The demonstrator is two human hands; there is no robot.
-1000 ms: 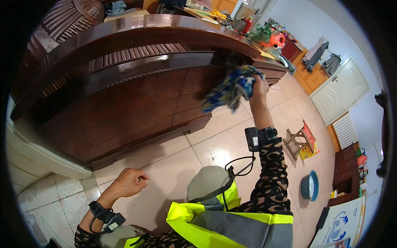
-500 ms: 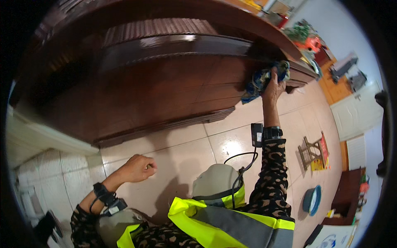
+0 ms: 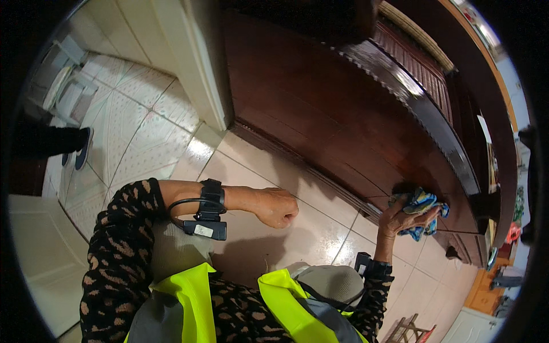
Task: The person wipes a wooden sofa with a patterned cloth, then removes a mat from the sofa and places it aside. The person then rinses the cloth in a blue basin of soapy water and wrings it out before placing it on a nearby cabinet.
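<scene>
A dark reddish-brown wooden cabinet [image 3: 320, 114] with a glossy carved ledge runs along the upper right. My right hand [image 3: 394, 222] presses a crumpled cloth [image 3: 422, 211], patterned in blue and yellow, against its front panel near the right end. The fingers are spread over the cloth and hold it. My left hand [image 3: 277, 208] is curled into a loose fist above the tiled floor, in front of the cabinet's base and apart from it. Nothing shows in that fist. Each wrist wears a black strap with a small box.
A cream door frame [image 3: 200, 68] stands against the cabinet's left end. Beyond it are patterned floor tiles [image 3: 143, 131], a white chair [image 3: 66, 86] and another person's dark-shod foot [image 3: 84, 148]. A white door panel [image 3: 43, 251] is at lower left, a wooden folding stool [image 3: 409, 330] at lower right.
The view has swung left, bringing the doorway and the foot into sight. My right hand has moved the cloth from near the cabinet's upper edge onto the front panel. The left hand stays curled.
</scene>
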